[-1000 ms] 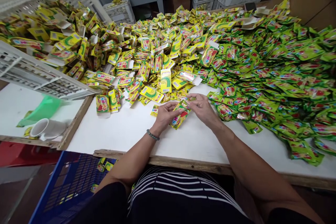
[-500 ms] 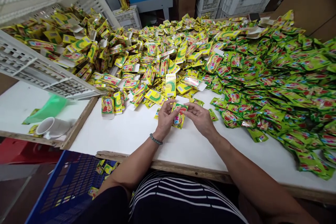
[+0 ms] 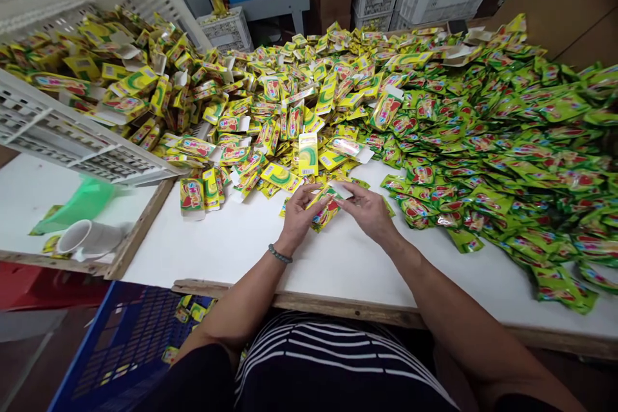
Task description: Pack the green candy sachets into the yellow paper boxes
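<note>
White tabletop (image 3: 212,241) below, the held box (image 3: 327,214) slants lengthwise away rightward.

Both hands are up close, fingertips facing each other and near but apart; left hand (image 3: 300,215) is curled in a grip, fingers (image 3: 305,192) bent over and left thumb (image 3: 316,208) poking toward the opposite fingertips; right hand (image 3: 369,214) mirrors it, index finger (image 3: 352,187) reaching in above the right thumb (image 3: 348,207), though honestly can't tell how firm that pinch is; left forearm (image 3: 244,302) and right forearm (image 3: 439,296) spread wider going back from the fingers.
</note>
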Demonstrator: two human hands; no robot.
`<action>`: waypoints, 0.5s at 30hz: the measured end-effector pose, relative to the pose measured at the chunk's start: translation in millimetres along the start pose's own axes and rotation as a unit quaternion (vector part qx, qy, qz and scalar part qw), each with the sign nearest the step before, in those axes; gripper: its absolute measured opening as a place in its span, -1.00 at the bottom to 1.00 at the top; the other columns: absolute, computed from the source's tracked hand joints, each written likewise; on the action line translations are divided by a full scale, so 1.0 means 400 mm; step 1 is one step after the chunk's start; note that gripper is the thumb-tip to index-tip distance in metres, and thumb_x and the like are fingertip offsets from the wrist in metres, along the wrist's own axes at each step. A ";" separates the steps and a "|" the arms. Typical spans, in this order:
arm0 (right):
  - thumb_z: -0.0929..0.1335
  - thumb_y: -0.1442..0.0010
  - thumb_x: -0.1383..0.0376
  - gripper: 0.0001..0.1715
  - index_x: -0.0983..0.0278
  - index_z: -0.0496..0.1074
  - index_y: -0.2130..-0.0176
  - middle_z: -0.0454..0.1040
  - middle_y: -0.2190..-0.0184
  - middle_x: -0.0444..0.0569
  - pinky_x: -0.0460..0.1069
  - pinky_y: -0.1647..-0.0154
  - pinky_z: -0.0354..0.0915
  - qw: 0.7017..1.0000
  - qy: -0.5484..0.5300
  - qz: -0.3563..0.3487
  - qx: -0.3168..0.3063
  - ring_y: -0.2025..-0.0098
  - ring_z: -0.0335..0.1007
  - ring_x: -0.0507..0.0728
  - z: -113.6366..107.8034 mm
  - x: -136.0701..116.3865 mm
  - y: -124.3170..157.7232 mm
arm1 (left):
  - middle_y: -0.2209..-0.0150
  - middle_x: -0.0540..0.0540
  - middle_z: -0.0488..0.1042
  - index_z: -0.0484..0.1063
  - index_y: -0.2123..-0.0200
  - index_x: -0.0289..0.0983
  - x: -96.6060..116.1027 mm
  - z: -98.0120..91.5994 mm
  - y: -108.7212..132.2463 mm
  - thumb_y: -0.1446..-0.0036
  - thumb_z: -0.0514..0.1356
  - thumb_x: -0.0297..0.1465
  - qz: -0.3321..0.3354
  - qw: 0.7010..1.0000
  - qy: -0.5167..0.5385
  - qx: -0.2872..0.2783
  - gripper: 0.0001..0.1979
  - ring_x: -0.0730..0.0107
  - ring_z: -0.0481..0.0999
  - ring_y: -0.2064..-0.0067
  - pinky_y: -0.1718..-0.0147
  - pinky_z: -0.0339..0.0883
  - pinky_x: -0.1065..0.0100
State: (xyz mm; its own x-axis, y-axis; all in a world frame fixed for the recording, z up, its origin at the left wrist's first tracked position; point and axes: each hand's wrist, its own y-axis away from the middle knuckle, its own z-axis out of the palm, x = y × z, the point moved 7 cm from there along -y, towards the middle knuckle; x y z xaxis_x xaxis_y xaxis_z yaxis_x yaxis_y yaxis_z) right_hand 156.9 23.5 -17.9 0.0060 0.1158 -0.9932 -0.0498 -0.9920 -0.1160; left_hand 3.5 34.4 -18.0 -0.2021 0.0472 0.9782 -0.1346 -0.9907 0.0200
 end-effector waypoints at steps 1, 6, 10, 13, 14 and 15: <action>0.47 -0.01 0.13 -0.59 0.15 0.55 0.10 0.58 0.15 -0.05 0.10 0.02 0.40 1.000 0.016 -0.018 -0.006 0.12 0.48 0.16 0.003 -0.009 0.002 | 0.48 0.08 0.46 0.42 0.17 -0.26 -0.001 -0.003 0.000 0.14 0.43 -0.24 -0.005 1.000 0.002 0.007 -0.54 0.53 0.45 0.45 0.37 0.34 0.44; 0.44 -0.07 0.10 -0.72 0.15 0.60 0.22 0.61 0.19 -0.05 0.13 -0.04 0.37 0.998 -0.050 0.015 -0.021 0.10 0.51 0.17 0.008 -0.001 0.003 | 0.49 0.07 0.49 0.44 0.13 -0.27 -0.009 -0.002 0.001 0.20 0.45 -0.23 -0.035 0.999 0.024 0.020 -0.47 0.50 0.49 0.45 0.34 0.38 0.41; 0.54 0.11 0.10 -0.63 0.20 0.61 0.28 0.61 0.32 -0.06 0.10 0.11 0.42 0.992 -0.106 0.074 0.006 0.27 0.52 0.14 0.002 0.027 -0.002 | 0.39 -0.02 0.58 0.48 0.15 -0.29 -0.013 0.008 0.003 0.22 0.46 -0.26 -0.053 0.998 0.033 0.013 -0.49 0.42 0.55 0.37 0.27 0.42 0.35; 0.59 0.26 0.13 -0.56 0.23 0.60 0.32 0.61 0.35 -0.06 0.08 0.12 0.41 0.976 -0.177 0.121 0.030 0.29 0.51 0.12 -0.002 0.044 -0.003 | 0.30 -0.07 0.61 0.51 0.16 -0.28 -0.018 0.017 0.004 0.24 0.47 -0.31 -0.063 0.997 0.040 0.000 -0.51 0.35 0.59 0.29 0.18 0.44 0.29; 0.60 0.29 0.13 -0.55 0.23 0.60 0.34 0.62 0.35 -0.06 0.08 0.12 0.41 0.972 -0.189 0.134 0.034 0.29 0.51 0.12 -0.003 0.048 -0.003 | 0.28 -0.07 0.62 0.52 0.16 -0.28 -0.019 0.019 0.004 0.24 0.47 -0.33 -0.064 0.997 0.040 -0.005 -0.51 0.33 0.59 0.26 0.16 0.44 0.27; 0.59 0.30 0.13 -0.56 0.23 0.60 0.36 0.62 0.36 -0.06 0.08 0.12 0.40 0.970 -0.192 0.143 0.034 0.30 0.51 0.12 -0.004 0.052 -0.003 | 0.28 -0.07 0.62 0.53 0.16 -0.27 -0.020 0.021 0.005 0.25 0.47 -0.34 -0.064 0.997 0.041 -0.010 -0.51 0.32 0.60 0.25 0.14 0.44 0.26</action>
State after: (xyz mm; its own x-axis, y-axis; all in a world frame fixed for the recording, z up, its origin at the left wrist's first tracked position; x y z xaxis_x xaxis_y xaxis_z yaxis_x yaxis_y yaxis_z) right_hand 158.7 26.8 -38.4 -0.3897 -0.1412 -0.9101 -0.0609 -0.9821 0.1784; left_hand 13.0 31.2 -24.0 -0.2601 0.1849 0.9477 -0.1839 -0.9730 0.1394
